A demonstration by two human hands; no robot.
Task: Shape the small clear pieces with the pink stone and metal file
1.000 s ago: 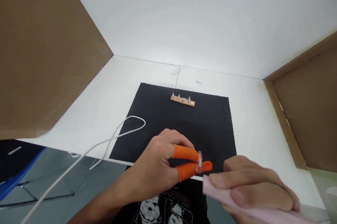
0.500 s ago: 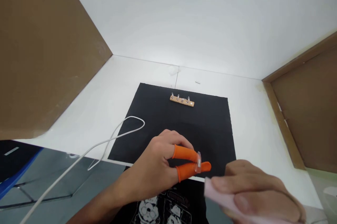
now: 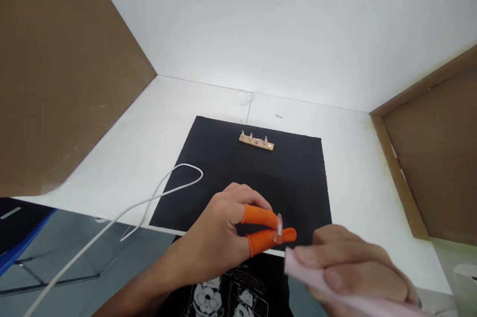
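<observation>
My left hand (image 3: 231, 225) is over the near edge of a black mat (image 3: 286, 173), with orange finger cots on its thumb and index finger. Between those two fingertips it pinches a clear false nail (image 3: 278, 229). My right hand (image 3: 361, 267), to the right and closer to me, grips a pale pink nail file (image 3: 316, 279). The file's front end points toward the false nail, a little apart from it. Toward the back of the mat lies a small wooden nail stand (image 3: 256, 143) with several clear false nails standing on it.
A white cable (image 3: 149, 198) loops over the mat's left side and off the table's front edge. A small metal pin (image 3: 279, 116) lies behind the mat on the white table (image 3: 346, 173). Brown panels (image 3: 67, 83) stand at both sides, with a white wall behind.
My right hand and the nail file have moved slightly left, toward the false nail. My left hand keeps the same pinch. The whole view has shifted a little.
</observation>
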